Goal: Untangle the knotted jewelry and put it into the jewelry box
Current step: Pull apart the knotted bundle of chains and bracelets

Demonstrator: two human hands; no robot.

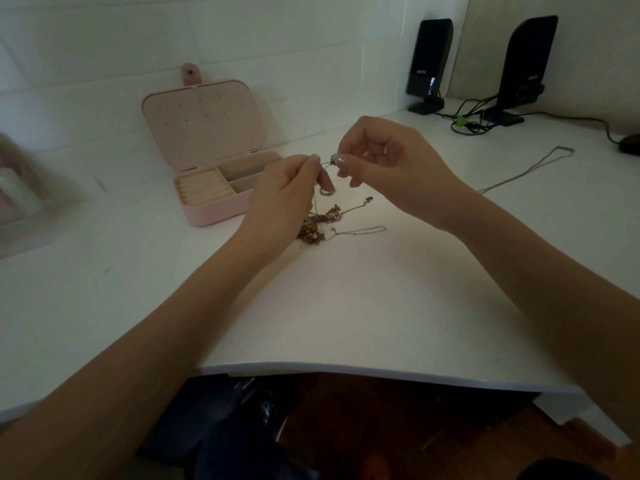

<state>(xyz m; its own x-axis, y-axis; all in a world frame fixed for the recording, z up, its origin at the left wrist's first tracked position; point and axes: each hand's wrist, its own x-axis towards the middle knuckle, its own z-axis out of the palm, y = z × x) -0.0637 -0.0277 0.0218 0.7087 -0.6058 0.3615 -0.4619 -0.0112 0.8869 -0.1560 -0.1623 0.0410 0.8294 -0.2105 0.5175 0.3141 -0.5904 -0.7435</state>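
A knot of gold and silver jewelry [320,221] lies on the white desk [346,306], just below my hands. My left hand [287,188] pinches a thin chain that rises out of the knot. My right hand [384,157] pinches a small silver pendant [333,158] on the same chain, a short way from my left fingertips. The pink jewelry box [211,209] stands open to the left of my hands, its lid upright against the wall, with ring rolls and bare compartments inside. A small ring [326,192] lies on the desk under my fingers.
A separate silver chain [530,168] lies stretched out on the desk to the right. Two black speakers [429,60] with cables stand at the back right, beside a dark mouse [630,143]. A blurred object [20,188] sits at the far left. The desk's front edge curves near me.
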